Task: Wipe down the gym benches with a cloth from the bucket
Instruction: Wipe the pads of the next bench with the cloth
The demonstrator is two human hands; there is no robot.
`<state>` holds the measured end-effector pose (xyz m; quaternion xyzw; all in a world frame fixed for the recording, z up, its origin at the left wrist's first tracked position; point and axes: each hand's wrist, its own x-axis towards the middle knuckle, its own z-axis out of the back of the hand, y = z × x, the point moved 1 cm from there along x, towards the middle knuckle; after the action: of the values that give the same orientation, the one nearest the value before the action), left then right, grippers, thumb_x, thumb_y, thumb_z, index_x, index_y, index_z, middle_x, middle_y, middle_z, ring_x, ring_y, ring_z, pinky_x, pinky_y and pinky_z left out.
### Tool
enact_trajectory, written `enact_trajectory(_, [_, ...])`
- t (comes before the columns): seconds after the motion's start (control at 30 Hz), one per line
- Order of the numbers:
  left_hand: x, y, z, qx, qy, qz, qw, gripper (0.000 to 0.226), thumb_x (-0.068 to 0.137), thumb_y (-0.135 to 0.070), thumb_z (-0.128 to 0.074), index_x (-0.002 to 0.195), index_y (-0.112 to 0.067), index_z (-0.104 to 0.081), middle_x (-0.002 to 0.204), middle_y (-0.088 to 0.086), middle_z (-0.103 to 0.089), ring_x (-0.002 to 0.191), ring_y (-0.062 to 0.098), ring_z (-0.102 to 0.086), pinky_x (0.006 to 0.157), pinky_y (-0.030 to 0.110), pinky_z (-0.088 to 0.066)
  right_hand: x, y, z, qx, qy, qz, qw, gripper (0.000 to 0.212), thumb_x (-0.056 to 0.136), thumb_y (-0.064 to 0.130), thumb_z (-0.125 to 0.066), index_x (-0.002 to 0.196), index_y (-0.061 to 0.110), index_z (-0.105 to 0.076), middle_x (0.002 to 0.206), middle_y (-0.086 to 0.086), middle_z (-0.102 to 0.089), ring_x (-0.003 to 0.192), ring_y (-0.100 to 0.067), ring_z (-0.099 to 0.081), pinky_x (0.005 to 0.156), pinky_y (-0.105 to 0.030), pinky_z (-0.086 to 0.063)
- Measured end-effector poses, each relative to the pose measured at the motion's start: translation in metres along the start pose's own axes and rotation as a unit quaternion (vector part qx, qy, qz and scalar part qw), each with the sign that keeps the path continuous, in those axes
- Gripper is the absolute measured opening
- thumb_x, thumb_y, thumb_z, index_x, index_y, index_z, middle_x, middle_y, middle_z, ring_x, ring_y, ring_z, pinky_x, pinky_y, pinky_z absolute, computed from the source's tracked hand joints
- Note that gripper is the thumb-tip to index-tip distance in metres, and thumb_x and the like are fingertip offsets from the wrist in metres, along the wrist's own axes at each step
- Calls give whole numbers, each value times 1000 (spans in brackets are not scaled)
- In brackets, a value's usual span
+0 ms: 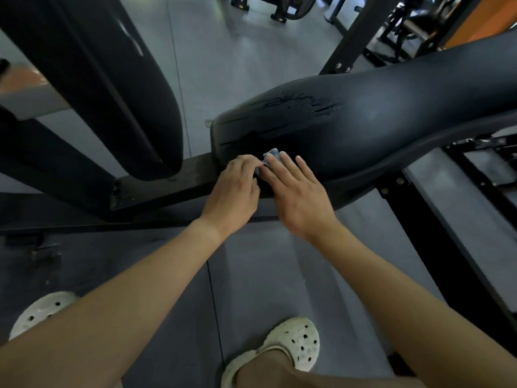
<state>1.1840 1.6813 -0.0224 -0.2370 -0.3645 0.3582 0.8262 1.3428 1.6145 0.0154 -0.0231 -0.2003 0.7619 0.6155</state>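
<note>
While the bench pad (377, 116) runs lengthwise from its near end at centre up to the right, L hand (233, 191) fingers pinch the blue cloth (272, 156) on that end; R hand (296, 194) fingers straight, apart, pressing it.

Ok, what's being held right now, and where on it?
The blue cloth: left hand pinches its left edge; right hand presses flat on it, against the bench pad.

blue cloth (270, 158), black bench pad (363, 121)

Most of the cloth (272, 155) beneath the fingers (288, 167) (bench (391, 113) cropped at right edge)
</note>
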Motion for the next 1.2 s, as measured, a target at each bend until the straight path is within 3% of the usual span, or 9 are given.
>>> enact_trajectory(0.23, [10, -17, -10, 84, 30, 14, 996, 31, 105, -20, -48, 134, -11, -57, 128, 8, -54, 119, 25, -54, 99, 39, -49, -37, -55, 15, 6, -90, -57, 994, 54, 100, 6, -46, 153, 12, -42, 162, -9, -33, 153, -28, -23, 125, -49, -16])
enact_trajectory(0.5, [16, -27, -9, 166, 61, 12, 984, 45, 105, -47, -46, 127, -9, -56, 121, 11, -54, 108, 28, -54, 89, 41, -54, -45, -64, 11, 103, -207, -256, 938, 55, 93, -10, -43, 144, 8, -52, 159, -9, -39, 154, -31, -20, 124, -53, -16])
enact_trajectory(0.57, [17, -32, -10, 193, 62, 13, 979, 48, 105, -50, -44, 124, -8, -56, 119, 12, -54, 103, 28, -55, 84, 39, -53, -38, -45, 6, 120, -208, -228, 944, 54, 94, -9, -42, 143, 11, -55, 158, -8, -41, 154, -31, -20, 125, -53, -14])
enact_trajectory(0.67, [20, -39, -10, 215, 62, 11, 975, 50, 105, -52, -40, 119, -7, -56, 115, 14, -54, 98, 30, -56, 77, 37, -50, -40, -31, 0, 109, -148, -118, 976, 58, 95, -7, -46, 150, 13, -47, 163, -8, -32, 155, -31, -14, 126, -52, -13])
enact_trajectory(0.83, [26, -47, -11, 261, 88, 18, 961, 55, 106, -55, -36, 130, -9, -51, 123, 17, -53, 103, 33, -57, 80, 41, -51, -53, -68, 14, 49, -71, -31, 996, 69, 90, -1, -30, 156, 17, -36, 164, -7, -29, 156, -27, -14, 126, -48, -17])
enact_trajectory(0.93, [29, -52, -11, 255, 105, 16, 961, 56, 106, -58, -30, 144, -19, -43, 133, 19, -49, 105, 37, -58, 83, 45, -53, -63, -97, 19, 56, -113, -92, 988, 62, 92, -5, -35, 150, 15, -47, 160, -8, -38, 153, -30, -24, 125, -51, -20])
enact_trajectory(1.03, [33, -54, -9, 262, 116, -3, 958, 55, 106, -59, -26, 142, -22, -46, 134, 18, -48, 102, 39, -59, 81, 47, -53, -69, -130, 22, 85, -166, -190, 964, 58, 95, -10, -40, 145, 16, -54, 158, -6, -42, 152, -31, -27, 122, -53, -23])
enact_trajectory(1.2, [44, -62, -9, 269, 126, -3, 955, 53, 105, -61, -27, 132, -20, -47, 120, 18, -51, 93, 40, -59, 71, 44, -50, -55, -118, 24, 168, -211, -336, 902, 69, 85, -19, -39, 141, 17, -57, 161, 0, -37, 155, -23, -17, 126, -40, -20])
